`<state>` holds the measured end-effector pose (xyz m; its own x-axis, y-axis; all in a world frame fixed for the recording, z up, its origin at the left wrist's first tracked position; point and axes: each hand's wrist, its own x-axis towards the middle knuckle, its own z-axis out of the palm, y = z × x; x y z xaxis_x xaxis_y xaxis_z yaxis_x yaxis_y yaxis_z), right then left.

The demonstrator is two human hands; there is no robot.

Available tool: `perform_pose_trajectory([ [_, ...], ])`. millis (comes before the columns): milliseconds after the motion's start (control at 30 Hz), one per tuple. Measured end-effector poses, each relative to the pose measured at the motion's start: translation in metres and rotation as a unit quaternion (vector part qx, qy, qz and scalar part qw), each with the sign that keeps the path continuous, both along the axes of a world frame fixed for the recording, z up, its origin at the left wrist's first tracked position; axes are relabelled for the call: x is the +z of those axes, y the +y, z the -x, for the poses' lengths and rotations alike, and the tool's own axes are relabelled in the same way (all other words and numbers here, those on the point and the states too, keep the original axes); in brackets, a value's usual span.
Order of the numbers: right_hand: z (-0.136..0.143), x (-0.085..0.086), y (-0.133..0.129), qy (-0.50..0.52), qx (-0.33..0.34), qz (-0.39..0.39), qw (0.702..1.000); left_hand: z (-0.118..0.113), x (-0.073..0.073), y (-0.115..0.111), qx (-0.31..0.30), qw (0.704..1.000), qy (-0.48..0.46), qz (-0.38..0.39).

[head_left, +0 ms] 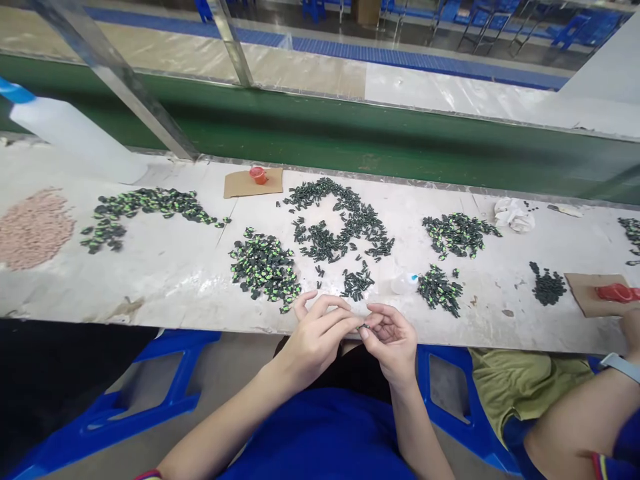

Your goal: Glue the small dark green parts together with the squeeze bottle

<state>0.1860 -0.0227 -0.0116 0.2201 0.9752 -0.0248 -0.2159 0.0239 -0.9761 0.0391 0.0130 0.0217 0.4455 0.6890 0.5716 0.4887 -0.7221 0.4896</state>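
Note:
My left hand (320, 333) and my right hand (393, 341) meet at the table's front edge, above my lap. Between their fingertips is a small dark part (364, 327), too small to make out fully. The right thumb and fingers pinch it, and the left fingertips close on it from the other side; my left thumb is mostly hidden. Just beyond my hands lies a small pile of dark green elongated pieces (357, 281). A heap of black pieces with bright green marks (264, 268) sits beyond my left hand, and a larger spread of dark elongated pieces (325, 243) lies farther back.
A small clear bottle with a blue tip (404, 283) lies right of centre. Behind stands a red cup (259, 175) on cardboard (237, 185). Pink pieces (35, 230) and a white bottle (75, 137) are at left. A co-worker's arm (585, 427) is at right.

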Motion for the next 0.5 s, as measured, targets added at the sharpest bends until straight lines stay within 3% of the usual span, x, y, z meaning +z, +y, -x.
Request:
perform_pose_trajectory([
  [167,-0.024,-0.006,-0.010,-0.113,-0.043,-0.005,0.993,-0.013,-0.018,0.001,-0.049,0.995,0.026,0.085],
  [233,-0.043,-0.009,-0.013,-0.191,-0.101,-0.006,0.976,-0.014,-0.024,0.004,-0.080,0.986,0.069,0.128],
  [300,-0.065,-0.012,-0.012,-0.291,-0.198,-0.010,0.936,-0.007,-0.027,0.008,-0.075,0.982,0.099,0.141],
  [400,-0.094,-0.014,-0.003,-0.450,-0.275,-0.009,0.850,0.017,-0.030,0.014,0.031,0.989,0.108,0.099],
  [500,-0.104,-0.012,0.010,-0.538,-0.287,-0.054,0.791,0.047,-0.033,0.021,0.162,0.977,0.123,0.058],
])
